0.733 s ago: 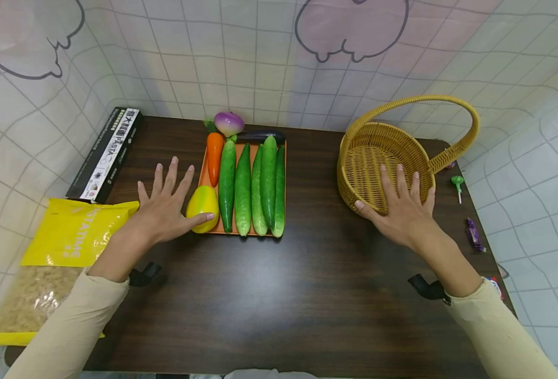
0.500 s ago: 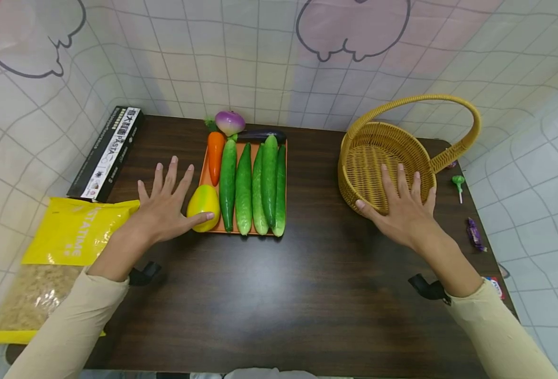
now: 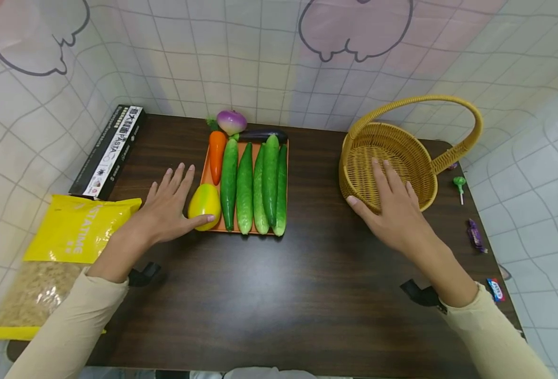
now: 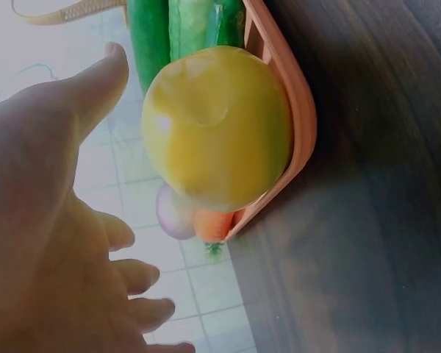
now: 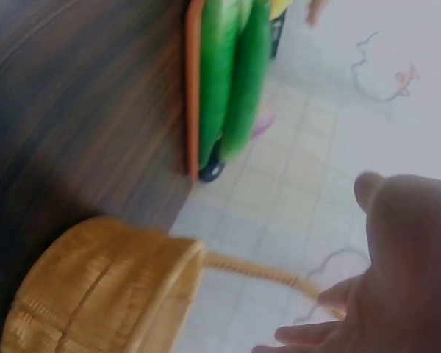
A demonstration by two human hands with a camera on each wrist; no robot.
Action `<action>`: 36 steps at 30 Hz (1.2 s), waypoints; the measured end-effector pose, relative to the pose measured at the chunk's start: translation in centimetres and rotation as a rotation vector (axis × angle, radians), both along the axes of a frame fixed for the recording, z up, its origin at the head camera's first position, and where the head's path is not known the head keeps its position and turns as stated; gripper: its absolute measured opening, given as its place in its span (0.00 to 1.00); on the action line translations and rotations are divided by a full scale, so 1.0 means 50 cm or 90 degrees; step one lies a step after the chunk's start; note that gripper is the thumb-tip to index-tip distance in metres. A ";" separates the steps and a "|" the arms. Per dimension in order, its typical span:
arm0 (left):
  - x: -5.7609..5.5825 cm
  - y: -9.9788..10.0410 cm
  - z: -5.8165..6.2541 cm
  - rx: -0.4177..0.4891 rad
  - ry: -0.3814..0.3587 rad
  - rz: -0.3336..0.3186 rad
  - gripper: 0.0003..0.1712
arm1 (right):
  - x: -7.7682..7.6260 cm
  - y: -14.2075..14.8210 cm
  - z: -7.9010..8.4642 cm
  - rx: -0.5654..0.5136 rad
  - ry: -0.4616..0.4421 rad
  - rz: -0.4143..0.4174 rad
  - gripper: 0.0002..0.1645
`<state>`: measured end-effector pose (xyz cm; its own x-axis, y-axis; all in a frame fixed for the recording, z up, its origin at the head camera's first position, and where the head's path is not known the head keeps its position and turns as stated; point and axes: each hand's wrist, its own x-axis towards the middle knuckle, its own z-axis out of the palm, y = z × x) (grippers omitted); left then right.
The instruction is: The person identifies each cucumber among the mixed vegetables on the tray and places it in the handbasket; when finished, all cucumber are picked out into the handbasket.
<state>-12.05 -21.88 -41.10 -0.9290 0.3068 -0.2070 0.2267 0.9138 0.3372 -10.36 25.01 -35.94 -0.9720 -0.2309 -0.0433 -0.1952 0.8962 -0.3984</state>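
My left hand (image 3: 162, 210) is spread with straight fingers, hovering left of a shallow orange tray (image 4: 303, 121). Its thumb overlaps a yellow mango-like fruit (image 3: 205, 202) in the head view, but the left wrist view shows a gap between them. Several cucumbers (image 3: 244, 189) lie side by side on the tray, along with a carrot (image 3: 217, 155). A dark eggplant (image 3: 262, 136) and a purple onion-like vegetable (image 3: 231, 122) are at its far end. My right hand (image 3: 395, 213), fingers extended, hangs over the near rim of a wicker basket (image 3: 423, 158), holding nothing.
A black pasta box (image 3: 110, 150) and a yellow pasta bag (image 3: 77, 231) lie on the left. Along the right edge are a green lollipop (image 3: 459, 182), a purple-wrapped candy (image 3: 475, 234) and a blue-red packet (image 3: 495, 289). Fabric walls enclose the dark table (image 3: 260, 305).
My right hand has shifted slightly left and its fingers have drawn closer together, uncovering the blue-red packet. My left fingers have also drawn together a little. The objects have stayed in place.
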 end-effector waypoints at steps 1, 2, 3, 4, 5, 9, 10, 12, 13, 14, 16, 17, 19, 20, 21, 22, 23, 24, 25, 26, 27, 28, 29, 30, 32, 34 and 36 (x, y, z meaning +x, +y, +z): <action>0.000 0.000 -0.001 0.006 -0.004 -0.003 0.68 | 0.003 -0.009 0.004 -0.020 0.005 0.003 0.54; 0.000 0.000 -0.002 0.013 -0.007 -0.007 0.69 | 0.005 -0.017 0.007 -0.036 0.008 0.006 0.53; 0.001 0.000 -0.003 0.022 -0.008 -0.011 0.70 | 0.007 -0.025 0.009 -0.052 0.009 0.009 0.52; 0.002 0.000 -0.006 0.029 -0.012 -0.012 0.70 | 0.008 -0.034 0.009 -0.067 0.007 0.010 0.51; 0.004 0.000 -0.008 0.036 -0.015 -0.012 0.71 | 0.009 -0.042 0.009 -0.079 0.004 0.011 0.51; 0.015 -0.004 -0.018 0.070 -0.035 0.005 0.72 | 0.003 -0.070 -0.005 -0.098 -0.002 0.021 0.50; 0.019 -0.006 -0.021 0.078 -0.042 0.013 0.73 | 0.000 -0.076 -0.011 -0.101 -0.003 0.024 0.50; 0.024 -0.010 -0.027 0.096 -0.056 0.026 0.72 | -0.008 -0.087 -0.022 -0.104 -0.004 0.033 0.50; 0.027 -0.012 -0.032 0.103 -0.065 0.034 0.72 | -0.011 -0.093 -0.027 -0.107 -0.007 0.035 0.50; 0.031 -0.015 -0.038 0.111 -0.073 0.042 0.71 | -0.015 -0.098 -0.032 -0.112 -0.009 0.038 0.50; 0.036 -0.019 -0.050 0.122 -0.085 0.054 0.71 | -0.024 -0.108 -0.044 -0.120 -0.016 0.042 0.50; 0.038 -0.021 -0.057 0.125 -0.092 0.058 0.71 | -0.027 -0.113 -0.049 -0.123 -0.020 0.043 0.50; 0.042 -0.023 -0.071 0.126 -0.099 0.061 0.70 | -0.034 -0.125 -0.059 -0.129 -0.030 0.049 0.49; 0.043 -0.023 -0.077 0.128 -0.101 0.059 0.69 | -0.037 -0.131 -0.063 -0.132 -0.035 0.052 0.49; 0.044 -0.023 -0.082 0.129 -0.101 0.058 0.68 | -0.040 -0.138 -0.068 -0.133 -0.040 0.054 0.49; 0.045 -0.023 -0.088 0.129 -0.100 0.057 0.67 | -0.043 -0.146 -0.072 -0.134 -0.046 0.058 0.49; 0.046 -0.023 -0.092 0.130 -0.098 0.058 0.65 | -0.045 -0.154 -0.076 -0.135 -0.052 0.061 0.49; 0.048 -0.022 -0.096 0.133 -0.094 0.059 0.63 | -0.048 -0.162 -0.079 -0.135 -0.056 0.066 0.49; 0.049 -0.022 -0.099 0.138 -0.092 0.062 0.60 | -0.051 -0.171 -0.083 -0.136 -0.059 0.070 0.49; 0.051 -0.021 -0.101 0.140 -0.090 0.067 0.58 | -0.053 -0.179 -0.087 -0.136 -0.062 0.073 0.49; 0.053 -0.021 -0.104 0.140 -0.088 0.073 0.55 | -0.056 -0.188 -0.091 -0.135 -0.063 0.077 0.49; 0.056 -0.020 -0.106 0.138 -0.086 0.078 0.53 | -0.059 -0.197 -0.094 -0.135 -0.065 0.081 0.48; 0.058 -0.020 -0.107 0.138 -0.086 0.084 0.51 | -0.062 -0.206 -0.098 -0.134 -0.068 0.083 0.48; 0.061 -0.019 -0.109 0.137 -0.085 0.088 0.49 | -0.065 -0.214 -0.101 -0.133 -0.071 0.086 0.48; 0.066 -0.020 -0.111 0.131 -0.081 0.095 0.47 | -0.072 -0.230 -0.108 -0.131 -0.076 0.089 0.48; 0.069 -0.020 -0.113 0.129 -0.072 0.098 0.45 | -0.080 -0.244 -0.115 -0.128 -0.081 0.093 0.48; 0.071 -0.022 -0.115 0.128 -0.064 0.097 0.44 | -0.089 -0.258 -0.119 -0.126 -0.083 0.097 0.48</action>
<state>-8.48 -22.97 -46.87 -0.9458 0.2085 -0.2491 0.0475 0.8473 0.5289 -14.83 12.12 -41.90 -0.9145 -0.3910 -0.1045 -0.2581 0.7622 -0.5936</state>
